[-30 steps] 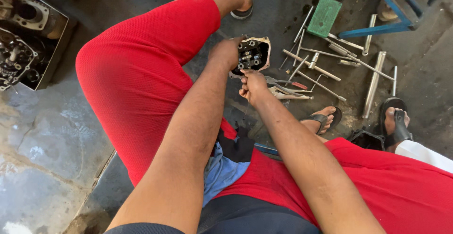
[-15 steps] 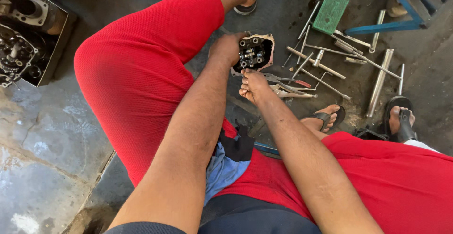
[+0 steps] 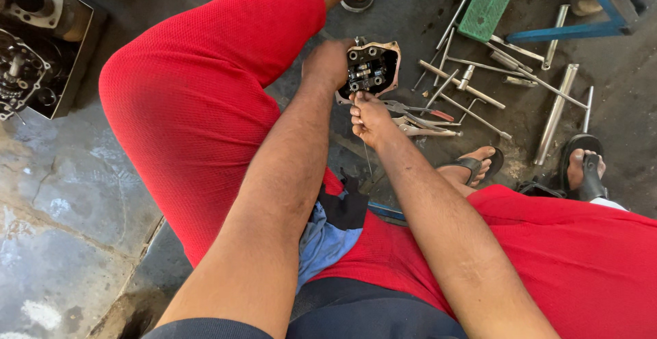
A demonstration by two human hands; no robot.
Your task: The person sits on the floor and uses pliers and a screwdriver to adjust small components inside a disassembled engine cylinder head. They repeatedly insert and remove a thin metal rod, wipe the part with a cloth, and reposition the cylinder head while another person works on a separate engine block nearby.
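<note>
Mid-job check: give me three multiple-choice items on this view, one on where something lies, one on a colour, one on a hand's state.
1. The engine cylinder head sits:
A. between the hands
B. on the blue frame
C. on the green pad

2. The pad among the tools is:
A. yellow
B. green
C. white

3. The left hand is:
A. open and flat
B. resting on the knee
C. gripping the head's edge

Answers: 1 A, left hand holds it, right hand touches below; 2 B, plainly green; 3 C, fingers closed at its left rim.

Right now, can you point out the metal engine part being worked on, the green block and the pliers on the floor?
metal engine part (image 3: 371, 69), head view, its open middle.
green block (image 3: 486, 7), head view, centre of its top face.
pliers (image 3: 426, 114), head view, along the handles.
</note>
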